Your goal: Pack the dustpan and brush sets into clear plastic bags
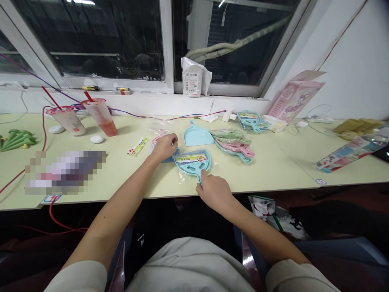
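Note:
My right hand (214, 188) is closed on the handle of a blue dustpan set (193, 162), which lies in clear wrap with a printed label near the table's front edge. My left hand (165, 147) rests over blue and pink brushes (154, 142), left of that set; its fingers are curled, and what they hold, if anything, is hidden. Behind the wrapped set lies a bare blue dustpan (198, 134). Wrapped green, pink and blue sets (234, 144) are piled to its right. A loose printed label (137, 147) lies left of my left hand.
Two drink cups (101, 117) with red straws stand at the back left near red and blue wires. More wrapped blue sets (251, 121), a pink box (296, 97) and a clear-and-printed package (352, 152) are on the right. A white package (194, 79) stands on the sill.

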Demonstrator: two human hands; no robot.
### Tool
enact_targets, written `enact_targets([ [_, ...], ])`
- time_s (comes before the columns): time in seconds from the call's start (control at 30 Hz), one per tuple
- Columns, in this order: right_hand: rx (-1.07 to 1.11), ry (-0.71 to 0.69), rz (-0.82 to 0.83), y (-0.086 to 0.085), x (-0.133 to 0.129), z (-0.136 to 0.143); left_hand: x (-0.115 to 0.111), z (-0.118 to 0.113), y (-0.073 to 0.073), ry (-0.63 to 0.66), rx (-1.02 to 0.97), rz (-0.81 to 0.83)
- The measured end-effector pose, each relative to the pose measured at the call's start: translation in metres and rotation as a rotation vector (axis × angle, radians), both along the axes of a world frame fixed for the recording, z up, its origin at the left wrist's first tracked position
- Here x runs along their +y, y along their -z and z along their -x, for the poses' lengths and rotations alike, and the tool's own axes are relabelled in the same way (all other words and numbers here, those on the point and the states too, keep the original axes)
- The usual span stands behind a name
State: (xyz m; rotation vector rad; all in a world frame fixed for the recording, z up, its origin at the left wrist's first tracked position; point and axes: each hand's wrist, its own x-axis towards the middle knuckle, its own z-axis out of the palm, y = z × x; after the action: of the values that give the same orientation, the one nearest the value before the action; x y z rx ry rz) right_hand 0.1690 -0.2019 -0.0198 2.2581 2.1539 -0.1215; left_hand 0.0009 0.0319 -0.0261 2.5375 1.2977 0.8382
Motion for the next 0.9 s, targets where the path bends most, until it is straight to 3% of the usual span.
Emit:
enact_targets([
  [0.2, 0.019, 0.063, -0.058, 0.012, -0.002, -0.016, 0.000, 0.000, -0.001, -0.008, -0.048, -0.003],
  [0.63, 0.008, -0.060, -0.273, 0.040, -0.001, -0.048, -0.001, 0.001, -0.003, -0.019, -0.094, 0.051],
  [0.9, -0.058, 0.049, -0.274, 0.045, -0.003, -0.066, 0.003, 0.001, 0.000, -0.021, -0.084, 0.035],
])
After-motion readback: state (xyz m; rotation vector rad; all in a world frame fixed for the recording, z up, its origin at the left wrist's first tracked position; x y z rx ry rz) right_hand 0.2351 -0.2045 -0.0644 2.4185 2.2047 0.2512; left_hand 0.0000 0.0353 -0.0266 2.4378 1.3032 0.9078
